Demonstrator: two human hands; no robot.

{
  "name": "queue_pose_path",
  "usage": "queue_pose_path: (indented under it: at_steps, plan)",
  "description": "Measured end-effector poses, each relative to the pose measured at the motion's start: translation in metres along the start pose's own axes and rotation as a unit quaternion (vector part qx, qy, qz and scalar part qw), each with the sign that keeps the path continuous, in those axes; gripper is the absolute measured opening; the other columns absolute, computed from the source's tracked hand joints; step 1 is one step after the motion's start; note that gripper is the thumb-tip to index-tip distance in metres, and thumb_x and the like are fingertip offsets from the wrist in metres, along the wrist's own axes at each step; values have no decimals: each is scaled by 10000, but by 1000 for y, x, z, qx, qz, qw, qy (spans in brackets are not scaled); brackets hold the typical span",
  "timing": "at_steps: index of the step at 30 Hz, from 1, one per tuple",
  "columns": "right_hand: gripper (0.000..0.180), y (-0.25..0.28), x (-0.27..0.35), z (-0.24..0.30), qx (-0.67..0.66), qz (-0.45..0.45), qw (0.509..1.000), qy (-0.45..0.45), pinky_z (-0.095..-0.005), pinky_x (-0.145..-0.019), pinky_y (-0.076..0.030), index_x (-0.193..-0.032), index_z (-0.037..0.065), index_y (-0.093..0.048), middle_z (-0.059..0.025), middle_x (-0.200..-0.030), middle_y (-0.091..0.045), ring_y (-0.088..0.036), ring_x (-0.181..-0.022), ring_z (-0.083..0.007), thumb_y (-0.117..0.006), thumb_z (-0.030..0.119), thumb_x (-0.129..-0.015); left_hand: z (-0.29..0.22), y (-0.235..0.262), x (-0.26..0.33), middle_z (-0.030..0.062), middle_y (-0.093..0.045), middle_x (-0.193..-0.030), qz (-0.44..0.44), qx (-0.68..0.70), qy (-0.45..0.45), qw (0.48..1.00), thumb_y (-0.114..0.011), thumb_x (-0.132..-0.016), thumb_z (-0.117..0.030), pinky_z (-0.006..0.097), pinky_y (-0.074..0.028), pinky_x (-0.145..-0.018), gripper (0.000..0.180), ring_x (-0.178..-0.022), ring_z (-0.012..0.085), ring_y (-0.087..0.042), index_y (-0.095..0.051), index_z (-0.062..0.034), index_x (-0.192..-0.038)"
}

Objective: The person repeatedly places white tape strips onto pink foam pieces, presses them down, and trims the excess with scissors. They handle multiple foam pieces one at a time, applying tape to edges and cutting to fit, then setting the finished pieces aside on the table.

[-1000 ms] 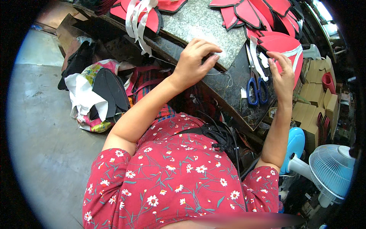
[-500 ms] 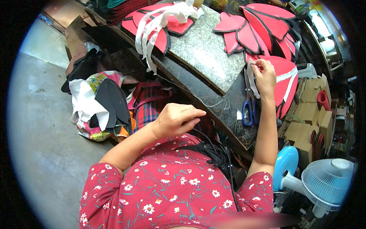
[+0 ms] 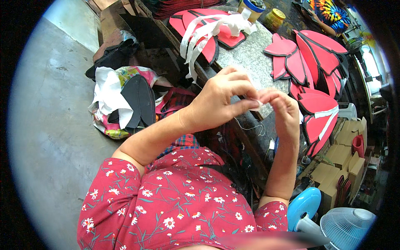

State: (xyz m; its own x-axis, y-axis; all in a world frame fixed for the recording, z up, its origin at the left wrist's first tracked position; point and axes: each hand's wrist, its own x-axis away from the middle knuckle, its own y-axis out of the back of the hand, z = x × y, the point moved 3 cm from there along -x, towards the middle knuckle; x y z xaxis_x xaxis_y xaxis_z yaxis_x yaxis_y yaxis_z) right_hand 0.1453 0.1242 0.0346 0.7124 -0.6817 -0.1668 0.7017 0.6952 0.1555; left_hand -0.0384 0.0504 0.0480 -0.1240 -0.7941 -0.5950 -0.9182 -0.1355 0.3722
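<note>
1. I see the left hand (image 3: 218,102) and the right hand (image 3: 283,110) raised together above the near edge of the grey stone worktop (image 3: 250,54), fingertips meeting
2. A small white scrap (image 3: 257,103) sits pinched between the left thumb and forefinger; the right thumb and forefinger close on it from the other side. It is too small for me to tell what it is
3. A thin thread (image 3: 252,127) hangs in a loop just below the two hands; I cannot tell whether it joins the scrap
4. Red sole-shaped pieces (image 3: 316,58) lie spread on the worktop beyond the right hand; white straps (image 3: 208,33) drape over another red stack (image 3: 196,18), well apart from the fingers
5. A blue fan (image 3: 329,216) stands at lower right
</note>
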Motion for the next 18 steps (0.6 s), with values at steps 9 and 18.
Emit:
queue_pose_path:
  at_steps: [9, 18]
  plan:
    - [495, -34, 3, -29, -434, 201, 878, -26, -463, -885, -527, -837, -24, -652, -190, -831, -687, -681, -850, -328, -536, 453, -906, -1, -1, -40, 71, -654, -1167, 90, 97, -125, 983, -785, -781, -147, 441, -354, -1049, 126, -1200, 283, -516, -735, -129, -895]
    - [231, 15, -8, -42, -402, -135, 904, 48, -322, -582, -446, -1018, 107, -563, 25, -570, -417, -406, -472, -97, -572, 338, -1021, 97, -56, -114, 110, -661, -1147, -30, 61, -1, 998, -696, -901, -248, 367, -444, -986, 280, -1078, 276, -613, -688, -80, -1125]
